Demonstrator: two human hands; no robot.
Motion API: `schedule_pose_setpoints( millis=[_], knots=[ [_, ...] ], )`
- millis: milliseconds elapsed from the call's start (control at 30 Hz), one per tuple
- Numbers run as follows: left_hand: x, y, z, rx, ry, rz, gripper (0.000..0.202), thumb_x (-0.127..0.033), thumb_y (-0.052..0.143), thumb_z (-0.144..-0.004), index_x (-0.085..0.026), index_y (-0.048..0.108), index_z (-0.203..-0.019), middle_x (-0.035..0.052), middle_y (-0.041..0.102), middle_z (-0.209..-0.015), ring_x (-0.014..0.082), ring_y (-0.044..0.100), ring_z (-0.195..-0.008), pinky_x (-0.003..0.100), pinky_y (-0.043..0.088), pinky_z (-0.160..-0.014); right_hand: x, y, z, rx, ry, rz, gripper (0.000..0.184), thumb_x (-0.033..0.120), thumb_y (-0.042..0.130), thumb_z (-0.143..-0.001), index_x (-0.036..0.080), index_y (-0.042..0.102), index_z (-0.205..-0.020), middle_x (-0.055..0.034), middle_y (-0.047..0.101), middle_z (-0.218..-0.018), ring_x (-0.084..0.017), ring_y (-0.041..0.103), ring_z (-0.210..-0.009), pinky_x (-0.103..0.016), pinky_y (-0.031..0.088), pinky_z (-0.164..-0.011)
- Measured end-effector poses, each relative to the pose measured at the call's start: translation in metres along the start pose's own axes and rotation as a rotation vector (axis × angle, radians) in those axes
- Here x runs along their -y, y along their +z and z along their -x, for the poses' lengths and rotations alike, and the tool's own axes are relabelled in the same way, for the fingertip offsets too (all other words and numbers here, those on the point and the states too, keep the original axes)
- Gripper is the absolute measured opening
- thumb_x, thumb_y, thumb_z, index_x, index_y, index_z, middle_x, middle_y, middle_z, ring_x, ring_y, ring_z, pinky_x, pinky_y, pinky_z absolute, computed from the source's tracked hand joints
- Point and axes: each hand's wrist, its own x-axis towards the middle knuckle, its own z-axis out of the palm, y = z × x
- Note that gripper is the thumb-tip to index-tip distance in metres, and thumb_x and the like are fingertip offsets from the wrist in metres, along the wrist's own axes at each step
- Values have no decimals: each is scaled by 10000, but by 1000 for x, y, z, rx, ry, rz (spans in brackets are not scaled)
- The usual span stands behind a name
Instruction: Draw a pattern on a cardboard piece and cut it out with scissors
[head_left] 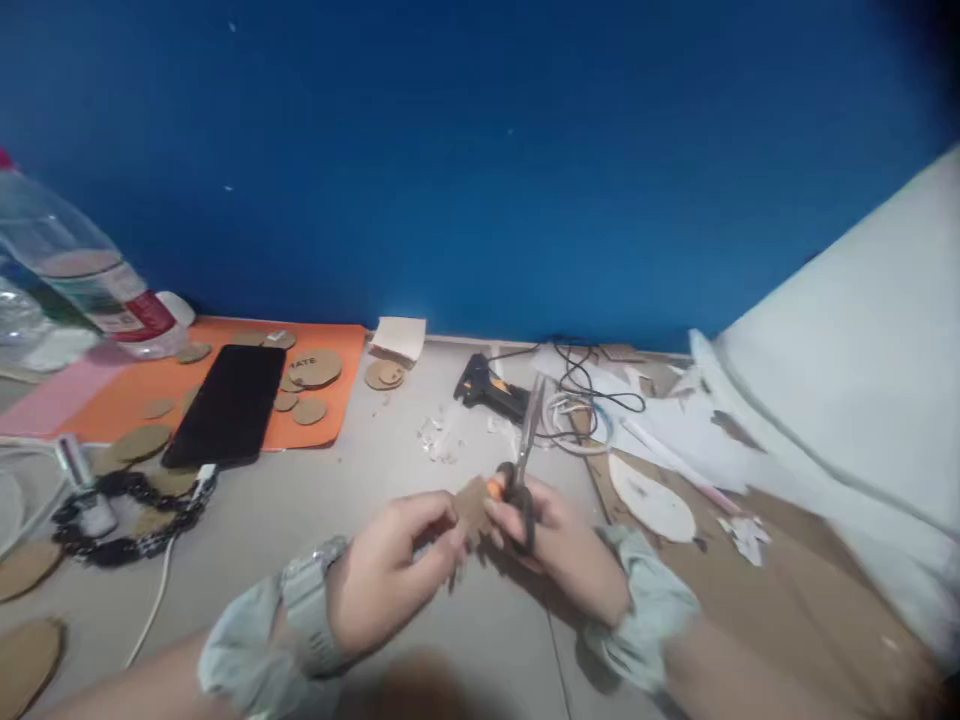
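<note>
Around a small cardboard piece [472, 503], we see the left hand [397, 565] at its left edge and, at its right, the right hand [559, 540] holding scissors [523, 455]; beyond it, a glue gun [495, 392]; farther left, a phone [231, 405]; farther right, a white cutout [651, 498].

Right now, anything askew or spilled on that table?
No liquid spill visible. Loose clear scraps lie scattered in front of the glue gun, which is lying on its side, and a black cord is tangled beside it. The bottle looks tilted, possibly just lens distortion.
</note>
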Motion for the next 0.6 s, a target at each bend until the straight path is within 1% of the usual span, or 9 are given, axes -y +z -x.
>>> schedule_pose_setpoints(
  millis=[67,133,167,233,300,333,400,467,600],
  knots=[
    [2,-1,0,-16,-11,-42,241,-243,408,-923,-156,550,-749,8,561,-689,134,518,-655,254,420,-641,0,2,1,-30,-13,9,251,379,603,-841,177,454,-828,74,441,-589,-57,372,-470,-172,332,-434],
    [3,-1,-1,-42,-17,-49,232,-244,407,-924,-159,543,-756,7,557,-690,135,518,-655,257,421,-641,1,3,2,-56,-34,39,240,365,612,-836,182,457,-836,62,460,-623,-68,402,-505,-181,358,-456],
    [3,-1,-2,-56,-17,-36,209,-244,408,-925,-160,546,-791,8,562,-704,137,525,-664,260,426,-651,1,3,2,-71,-48,63,230,358,612,-837,184,461,-838,57,467,-640,-73,412,-522,-185,370,-469],
    [3,-1,-4,-100,-18,15,143,-250,424,-922,-162,536,-923,12,571,-752,141,541,-691,267,440,-669,2,3,2,-87,-81,128,213,344,610,-837,179,476,-823,45,478,-669,-82,427,-564,-195,392,-507],
    [3,-1,-6,-136,-25,56,147,-265,451,-913,-166,505,-1007,12,570,-776,145,551,-705,274,451,-675,3,2,2,-90,-98,186,195,332,599,-839,173,488,-813,41,476,-674,-88,431,-584,-201,400,-531],
    [3,-1,-6,-136,-29,57,145,-272,460,-910,-166,506,-998,12,569,-773,147,553,-705,278,452,-677,4,2,2,-86,-99,203,188,326,592,-840,173,486,-807,46,467,-662,-88,428,-581,-202,399,-532],
    [2,-2,-6,-112,-43,27,140,-288,466,-908,-163,526,-925,18,574,-757,153,552,-698,288,449,-679,3,1,2,-72,-93,213,173,311,583,-839,175,481,-807,55,452,-642,-85,420,-563,-201,391,-519],
    [1,-2,-5,-88,-60,-4,172,-304,452,-913,-159,535,-874,30,587,-757,159,550,-694,297,442,-676,2,1,2,-69,-69,201,168,311,574,-842,181,471,-818,68,430,-618,-77,396,-525,-191,369,-477],
    [-1,-4,-4,-83,-77,19,216,-318,400,-932,-156,524,-861,24,577,-735,156,536,-677,294,431,-657,-1,0,3,-65,-18,177,196,341,572,-850,186,456,-824,86,417,-569,-57,345,-449,-169,316,-408]
  ],
)
